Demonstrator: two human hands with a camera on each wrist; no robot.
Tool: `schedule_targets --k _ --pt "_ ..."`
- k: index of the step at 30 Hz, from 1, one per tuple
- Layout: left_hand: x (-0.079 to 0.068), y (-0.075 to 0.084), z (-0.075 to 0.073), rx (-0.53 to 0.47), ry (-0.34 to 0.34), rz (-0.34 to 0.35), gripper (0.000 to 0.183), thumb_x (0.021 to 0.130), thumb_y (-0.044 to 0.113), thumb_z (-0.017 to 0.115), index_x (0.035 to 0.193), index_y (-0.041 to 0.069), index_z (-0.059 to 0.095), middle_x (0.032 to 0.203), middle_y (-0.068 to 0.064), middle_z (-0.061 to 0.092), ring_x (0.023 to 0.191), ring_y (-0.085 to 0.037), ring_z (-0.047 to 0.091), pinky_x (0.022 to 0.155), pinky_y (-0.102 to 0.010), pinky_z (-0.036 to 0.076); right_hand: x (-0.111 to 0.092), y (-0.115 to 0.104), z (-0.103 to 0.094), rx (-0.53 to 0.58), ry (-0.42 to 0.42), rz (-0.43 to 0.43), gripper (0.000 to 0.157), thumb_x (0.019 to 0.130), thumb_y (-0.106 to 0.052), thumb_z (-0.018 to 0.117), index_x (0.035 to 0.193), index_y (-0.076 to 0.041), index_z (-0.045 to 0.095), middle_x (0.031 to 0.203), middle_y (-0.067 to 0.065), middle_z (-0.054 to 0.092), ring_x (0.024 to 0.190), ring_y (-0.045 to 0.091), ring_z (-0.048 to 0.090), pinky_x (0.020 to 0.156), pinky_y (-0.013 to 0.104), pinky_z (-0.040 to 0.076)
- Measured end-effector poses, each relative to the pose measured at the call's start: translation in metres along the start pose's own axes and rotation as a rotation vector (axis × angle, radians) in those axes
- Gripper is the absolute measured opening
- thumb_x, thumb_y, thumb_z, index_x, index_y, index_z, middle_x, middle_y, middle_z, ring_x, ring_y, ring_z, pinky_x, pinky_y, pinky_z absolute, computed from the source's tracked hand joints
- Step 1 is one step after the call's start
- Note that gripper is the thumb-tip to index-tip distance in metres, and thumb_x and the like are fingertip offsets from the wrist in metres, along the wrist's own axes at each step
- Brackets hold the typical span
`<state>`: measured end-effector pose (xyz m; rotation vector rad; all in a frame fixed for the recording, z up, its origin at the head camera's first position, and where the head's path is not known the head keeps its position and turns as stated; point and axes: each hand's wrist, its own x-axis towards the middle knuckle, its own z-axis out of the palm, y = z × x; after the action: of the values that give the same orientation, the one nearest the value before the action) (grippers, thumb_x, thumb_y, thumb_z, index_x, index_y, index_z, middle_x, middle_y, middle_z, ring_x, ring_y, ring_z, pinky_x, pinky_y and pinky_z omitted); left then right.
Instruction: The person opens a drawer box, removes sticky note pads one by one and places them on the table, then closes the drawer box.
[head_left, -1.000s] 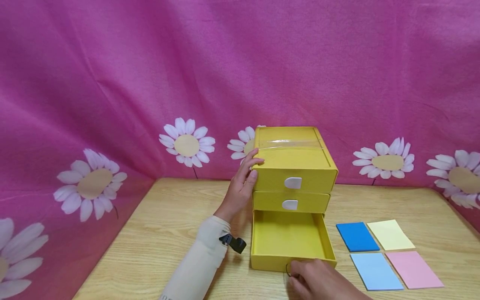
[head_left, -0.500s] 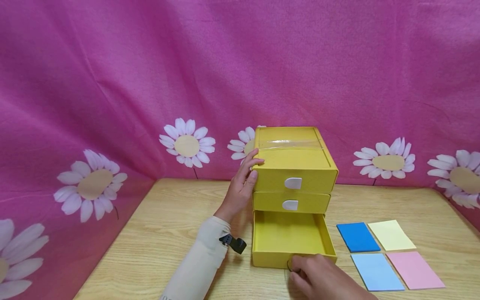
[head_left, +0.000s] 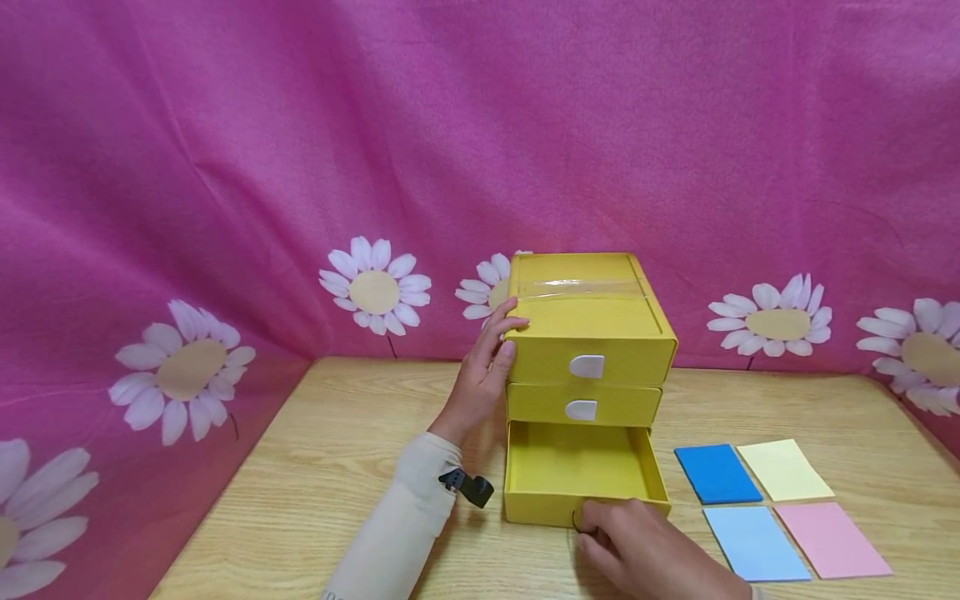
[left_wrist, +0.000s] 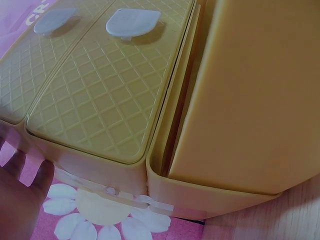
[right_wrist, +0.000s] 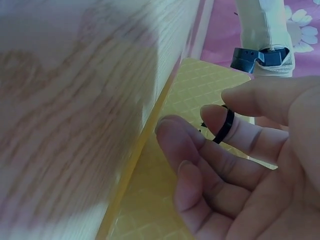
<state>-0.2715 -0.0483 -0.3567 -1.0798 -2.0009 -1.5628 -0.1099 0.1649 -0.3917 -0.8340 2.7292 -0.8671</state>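
A yellow three-drawer desktop organizer (head_left: 592,317) stands on the wooden table. Its two upper drawers are pushed in, each with a white tab, and its bottom drawer (head_left: 536,509) is pulled out with a bare yellow inside. My left hand (head_left: 477,379) rests against the organizer's left side, fingertips over the top edge. At the drawer's front is my right hand (head_left: 648,546), fingers bent. In the right wrist view a black loop (right_wrist: 227,125) on the drawer front goes round one finger, with the thumb close to it.
To the right of the organizer lie a dark blue note pad (head_left: 717,473), a pale yellow pad (head_left: 785,469), a light blue pad (head_left: 756,543) and a pink pad (head_left: 832,540). A pink flowered cloth (head_left: 420,142) hangs behind the table (head_left: 300,500).
The bottom drawer has slid a little way inward, and my right hand has moved forward with it. The left hand has stayed in place.
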Motion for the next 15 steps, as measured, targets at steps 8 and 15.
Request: schedule_targets --k 8,15 --pt "0.001 0.025 -0.003 -0.019 0.001 -0.008 0.031 0.102 0.005 0.039 0.132 0.005 0.047 0.156 -0.012 0.028 0.144 -0.021 0.023 0.113 -0.042 0.029 0.004 0.003 -0.001 -0.037 0.033 -0.028 0.019 0.096 -0.017 0.057 0.080 -0.027 0.058 0.064 -0.019 0.046 0.063 -0.001 0.047 0.057 0.020 0.040" --pt "0.000 0.003 -0.001 -0.007 0.006 0.022 0.032 0.104 0.013 0.040 0.134 0.014 0.048 0.157 0.001 0.028 0.144 -0.014 0.023 0.113 -0.039 0.029 0.005 0.005 0.000 -0.107 0.136 -0.073 0.023 0.093 -0.014 0.061 0.076 -0.027 0.054 0.065 -0.019 0.044 0.061 -0.001 0.045 0.056 0.019 0.038"
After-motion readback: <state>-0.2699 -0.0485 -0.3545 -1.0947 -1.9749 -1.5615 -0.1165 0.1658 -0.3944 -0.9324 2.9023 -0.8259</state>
